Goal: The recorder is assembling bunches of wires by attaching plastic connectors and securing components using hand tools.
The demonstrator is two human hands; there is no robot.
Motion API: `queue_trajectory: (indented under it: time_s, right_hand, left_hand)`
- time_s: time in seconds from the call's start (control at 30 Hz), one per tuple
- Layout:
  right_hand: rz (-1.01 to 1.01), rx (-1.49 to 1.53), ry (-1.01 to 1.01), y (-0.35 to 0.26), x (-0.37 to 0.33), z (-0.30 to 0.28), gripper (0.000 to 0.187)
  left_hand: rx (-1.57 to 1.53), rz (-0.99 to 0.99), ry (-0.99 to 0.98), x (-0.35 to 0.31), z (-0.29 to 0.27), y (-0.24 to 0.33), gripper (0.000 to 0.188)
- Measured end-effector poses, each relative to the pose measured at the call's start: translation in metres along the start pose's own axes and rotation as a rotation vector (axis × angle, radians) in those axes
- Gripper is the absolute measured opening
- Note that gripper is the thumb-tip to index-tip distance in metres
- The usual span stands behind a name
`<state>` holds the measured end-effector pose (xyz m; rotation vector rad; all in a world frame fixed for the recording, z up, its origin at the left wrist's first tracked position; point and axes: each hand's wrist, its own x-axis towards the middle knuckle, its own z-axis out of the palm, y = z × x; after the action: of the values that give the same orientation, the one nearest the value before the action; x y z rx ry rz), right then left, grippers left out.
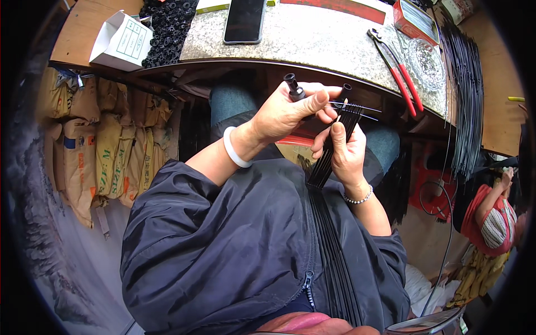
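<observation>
My left hand (285, 114), with a white bangle at the wrist, is closed around a black tubular plastic piece (292, 85) whose slotted end pokes up above the thumb. Beside its fingertips stands a second black tube end (346, 91). My right hand (349, 153), wearing a beaded bracelet, grips a flat row of thin black ribs (324, 169), like umbrella ribs. Their long ends trail down over my dark jacket. Near the upper rib ends, a thin dark wire (365, 107) sticks out to the right. Fingers partly hide where wire, ribs and tubes meet.
On the worktop (312, 42) lie a phone (244, 21), red-handled pliers (396, 72), a glass dish (421, 64) and a small box (416, 22). Black plastic parts (167, 33) heap beside a white carton (121, 42). Black rods (466, 100) hang off the right; a person (494, 218) sits beyond.
</observation>
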<state>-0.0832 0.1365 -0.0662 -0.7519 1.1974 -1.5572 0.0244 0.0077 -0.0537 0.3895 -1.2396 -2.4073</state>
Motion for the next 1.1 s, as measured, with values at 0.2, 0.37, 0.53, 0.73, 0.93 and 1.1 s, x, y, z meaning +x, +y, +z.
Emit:
queue_trajectory:
  time_s: [0.2, 0.37, 0.53, 0.73, 0.93, 1.1]
  right_hand:
    - [-0.021, 0.01, 0.036, -0.001, 0.002, 0.005, 0.036]
    - [-0.067, -0.022, 0.031, 0.003, 0.002, 0.004, 0.037]
    - [-0.111, -0.035, 0.057, 0.0, 0.0, 0.006, 0.04]
    - [-0.048, 0.034, -0.045, 0.0, 0.005, 0.001, 0.04]
    - [-0.037, 0.011, -0.034, 0.0, 0.004, -0.001, 0.043]
    - [-0.021, 0.025, -0.073, 0.003, 0.006, -0.003, 0.045]
  left_hand:
    - [0.011, 0.06, -0.022, 0.004, -0.003, -0.001, 0.04]
    - [0.117, 0.039, 0.086, 0.002, 0.008, -0.001, 0.036]
    - [0.021, -0.018, 0.045, 0.003, 0.008, 0.0, 0.031]
    - [-0.026, -0.015, 0.023, 0.006, 0.001, -0.006, 0.029]
    - [-0.086, -0.014, 0.041, 0.007, 0.004, -0.011, 0.029]
    - [-0.109, -0.043, 0.02, 0.006, 0.003, -0.011, 0.03]
